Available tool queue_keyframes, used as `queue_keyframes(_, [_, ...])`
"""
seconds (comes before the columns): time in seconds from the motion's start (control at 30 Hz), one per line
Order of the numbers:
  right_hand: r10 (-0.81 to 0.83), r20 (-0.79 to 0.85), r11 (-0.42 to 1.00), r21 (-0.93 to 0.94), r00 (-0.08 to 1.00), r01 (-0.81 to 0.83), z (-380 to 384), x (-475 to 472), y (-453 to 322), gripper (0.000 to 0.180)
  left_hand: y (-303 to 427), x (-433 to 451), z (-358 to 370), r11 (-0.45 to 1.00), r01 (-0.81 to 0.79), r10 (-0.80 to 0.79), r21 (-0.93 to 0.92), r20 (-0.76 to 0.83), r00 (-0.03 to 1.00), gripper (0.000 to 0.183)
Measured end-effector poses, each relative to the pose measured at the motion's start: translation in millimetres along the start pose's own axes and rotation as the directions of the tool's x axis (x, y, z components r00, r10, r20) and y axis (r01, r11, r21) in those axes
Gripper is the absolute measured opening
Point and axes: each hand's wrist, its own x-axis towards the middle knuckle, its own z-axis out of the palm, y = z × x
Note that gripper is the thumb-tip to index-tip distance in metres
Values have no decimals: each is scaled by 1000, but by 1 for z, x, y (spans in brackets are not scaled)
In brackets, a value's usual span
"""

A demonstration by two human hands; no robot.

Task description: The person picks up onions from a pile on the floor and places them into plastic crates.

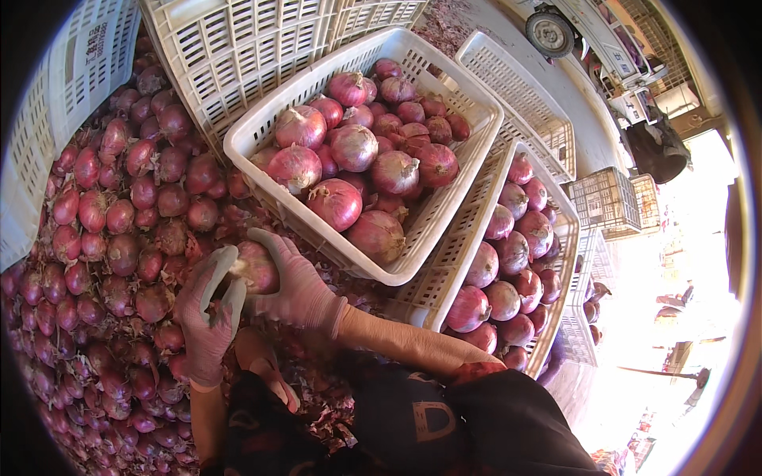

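My right hand (300, 288), in a pink glove with grey coated fingers, is wrapped around a red onion (257, 268). The pale neck of that onion points toward my left hand (208, 312), gloved the same way. The left fingertips are at the neck, spread around a dark gap; whether they grip it I cannot tell. Below and left of both hands spreads a large heap of red onions (122, 250) with loose dry skins. Just beyond the right hand, a tilted white plastic crate (247, 156) holds many larger red onions (336, 204).
A second slatted crate (461, 271) of onions (503, 299) stands at the right. Upright crates (238, 59) (65, 77) border the heap. Another crate (512, 77) lies behind, near a vehicle's wheel (549, 34). My sandalled foot (262, 357) rests among onion skins (324, 410).
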Motion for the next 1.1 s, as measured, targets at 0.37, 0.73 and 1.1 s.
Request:
queue_keyframes(0.37, [90, 46, 634, 768, 995, -92, -41, 23, -15, 60, 17, 51, 23, 978, -193, 199, -81, 81, 977, 64])
queue_keyframes(0.73, [-280, -492, 922, 101, 824, 374, -238, 52, 7, 68, 9, 236, 160, 964, -210, 122, 163, 429, 895, 42])
queue_keyframes(1.1, [-68, -649, 852, 357, 758, 382, -266, 111, 19, 35, -43, 212, 193, 962, -192, 72, 194, 500, 863, 59])
